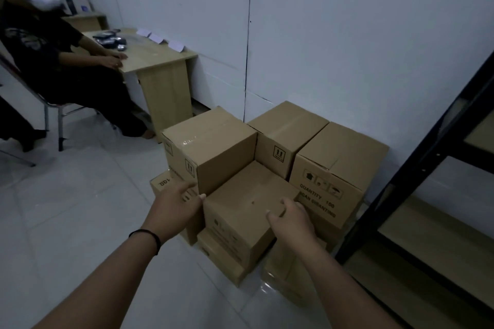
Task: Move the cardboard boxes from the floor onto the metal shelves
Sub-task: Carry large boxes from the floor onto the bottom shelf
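Both hands at the low brown cardboard box in the front middle of the floor stack, not yet lifted: left hand flat against its left edge, fingers straight and apart, touching but clamped on nothing; right hand on the top near the right edge, fingers curled over it. Likely risk: a lopsided lift, one palm pressing and one hand hooking, so the box could tilt and slide out to the left. Wedged too, by the look of it, with the taller taped cardboard box hard against its left-rear side and the printed "QUANTITY 100" cardboard box touching its right, so rubbing on the way up could drag or topple a neighbour. More cartons beneath, the flat bottom cardboard box sticking out in front; could shift once the weight comes off. Weight of the contents impossible to judge. Black metal shelving frame with pale boards just beside the stack on the right; dark upright post in the swing path, easy to clip with a corner. Further left, well apart, a seated person in dark clothes on a metal-legged chair at a light wooden surface carrying white cards and dark small items; not in the way. Glossy white floor tiles, possibly slippery underfoot.
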Action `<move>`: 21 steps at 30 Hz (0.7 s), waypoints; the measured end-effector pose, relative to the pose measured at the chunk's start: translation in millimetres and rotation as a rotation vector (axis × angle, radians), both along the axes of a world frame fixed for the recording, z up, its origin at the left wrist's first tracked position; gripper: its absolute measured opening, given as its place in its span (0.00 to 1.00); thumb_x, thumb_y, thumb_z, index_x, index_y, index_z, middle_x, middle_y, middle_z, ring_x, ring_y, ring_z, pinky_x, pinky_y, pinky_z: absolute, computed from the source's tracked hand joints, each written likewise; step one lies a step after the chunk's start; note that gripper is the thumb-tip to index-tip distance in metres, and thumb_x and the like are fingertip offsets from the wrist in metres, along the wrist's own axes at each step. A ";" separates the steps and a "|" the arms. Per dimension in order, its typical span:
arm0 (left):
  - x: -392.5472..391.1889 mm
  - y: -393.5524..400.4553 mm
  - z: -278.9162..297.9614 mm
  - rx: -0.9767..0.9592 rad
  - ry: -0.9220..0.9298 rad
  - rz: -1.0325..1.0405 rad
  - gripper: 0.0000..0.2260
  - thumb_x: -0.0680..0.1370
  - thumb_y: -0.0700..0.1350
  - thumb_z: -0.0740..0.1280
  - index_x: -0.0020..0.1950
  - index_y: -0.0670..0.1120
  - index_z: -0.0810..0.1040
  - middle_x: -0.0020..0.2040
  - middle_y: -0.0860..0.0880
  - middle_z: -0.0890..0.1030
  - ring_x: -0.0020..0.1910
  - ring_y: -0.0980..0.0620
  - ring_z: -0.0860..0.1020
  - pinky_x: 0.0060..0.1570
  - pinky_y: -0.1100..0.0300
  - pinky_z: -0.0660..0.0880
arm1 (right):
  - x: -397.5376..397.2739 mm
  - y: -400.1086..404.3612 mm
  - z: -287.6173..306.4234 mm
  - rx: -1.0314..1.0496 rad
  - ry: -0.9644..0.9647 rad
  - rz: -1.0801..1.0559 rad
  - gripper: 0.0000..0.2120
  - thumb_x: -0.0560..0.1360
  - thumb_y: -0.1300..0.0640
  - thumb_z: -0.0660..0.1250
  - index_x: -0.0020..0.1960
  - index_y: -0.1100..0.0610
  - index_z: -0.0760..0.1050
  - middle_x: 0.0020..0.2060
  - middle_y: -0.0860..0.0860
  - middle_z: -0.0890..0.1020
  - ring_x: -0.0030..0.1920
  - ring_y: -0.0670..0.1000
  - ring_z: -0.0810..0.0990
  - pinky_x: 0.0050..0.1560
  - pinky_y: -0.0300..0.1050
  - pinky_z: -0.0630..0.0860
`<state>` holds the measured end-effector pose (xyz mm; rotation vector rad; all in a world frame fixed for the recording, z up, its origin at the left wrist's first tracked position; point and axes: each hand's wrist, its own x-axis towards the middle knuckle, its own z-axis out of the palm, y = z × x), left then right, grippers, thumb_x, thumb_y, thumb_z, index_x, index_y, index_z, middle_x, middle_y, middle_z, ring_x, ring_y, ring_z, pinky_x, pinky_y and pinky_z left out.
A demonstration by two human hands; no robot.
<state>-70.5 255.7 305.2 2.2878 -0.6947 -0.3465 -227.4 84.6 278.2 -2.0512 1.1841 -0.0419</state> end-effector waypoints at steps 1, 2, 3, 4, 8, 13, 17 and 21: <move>15.7 -2.8 -0.6 -0.001 -0.005 -0.009 0.21 0.78 0.52 0.67 0.69 0.48 0.72 0.69 0.48 0.73 0.67 0.50 0.70 0.62 0.57 0.68 | 13.5 -1.1 -0.5 -0.005 0.006 -0.008 0.25 0.77 0.46 0.62 0.72 0.53 0.65 0.68 0.53 0.69 0.65 0.54 0.70 0.66 0.56 0.69; 33.4 -5.0 -0.6 -0.003 0.000 -0.015 0.21 0.78 0.52 0.67 0.69 0.47 0.72 0.68 0.47 0.73 0.68 0.49 0.70 0.62 0.57 0.68 | 28.9 -1.5 -0.9 -0.008 0.009 -0.017 0.24 0.78 0.46 0.62 0.71 0.54 0.66 0.66 0.53 0.69 0.65 0.54 0.70 0.66 0.55 0.69; 51.7 -6.9 -1.5 -0.002 0.004 -0.026 0.21 0.78 0.51 0.67 0.69 0.47 0.72 0.68 0.47 0.74 0.67 0.48 0.71 0.61 0.57 0.68 | 44.5 -1.6 -1.5 -0.010 0.006 -0.033 0.24 0.78 0.46 0.61 0.70 0.54 0.66 0.65 0.53 0.70 0.64 0.54 0.71 0.64 0.54 0.70; 73.0 -10.3 -1.5 0.007 0.009 -0.047 0.20 0.78 0.51 0.66 0.69 0.47 0.73 0.67 0.47 0.74 0.65 0.49 0.72 0.59 0.58 0.68 | 62.6 -2.6 -3.7 -0.005 0.007 -0.062 0.23 0.78 0.46 0.61 0.70 0.54 0.67 0.65 0.53 0.71 0.63 0.54 0.71 0.63 0.51 0.70; 132.2 -18.6 -2.3 0.025 -0.008 -0.109 0.18 0.78 0.50 0.66 0.67 0.47 0.74 0.59 0.47 0.78 0.45 0.58 0.73 0.51 0.63 0.66 | 112.5 -4.6 -9.7 -0.001 0.016 -0.137 0.26 0.78 0.44 0.61 0.72 0.52 0.65 0.66 0.53 0.71 0.64 0.54 0.71 0.62 0.50 0.70; 194.3 -38.4 -10.8 0.057 0.005 -0.149 0.18 0.78 0.51 0.67 0.67 0.48 0.75 0.64 0.47 0.76 0.54 0.52 0.73 0.53 0.62 0.66 | 165.2 -19.0 -22.2 0.026 0.016 -0.200 0.27 0.77 0.44 0.62 0.73 0.52 0.64 0.68 0.52 0.70 0.66 0.55 0.71 0.64 0.54 0.71; 238.7 -66.1 -24.6 0.083 0.016 -0.186 0.20 0.77 0.51 0.67 0.68 0.49 0.74 0.63 0.48 0.77 0.52 0.55 0.75 0.52 0.62 0.70 | 207.8 -49.9 -39.4 0.074 -0.008 -0.196 0.27 0.77 0.42 0.62 0.73 0.51 0.65 0.69 0.52 0.71 0.65 0.54 0.72 0.64 0.53 0.72; 286.6 -101.9 -38.2 0.100 0.019 -0.199 0.21 0.78 0.49 0.67 0.70 0.47 0.72 0.68 0.47 0.73 0.66 0.49 0.72 0.64 0.57 0.68 | 255.8 -85.7 -56.0 0.131 -0.046 -0.212 0.30 0.77 0.42 0.63 0.75 0.52 0.62 0.71 0.53 0.69 0.66 0.54 0.72 0.63 0.52 0.74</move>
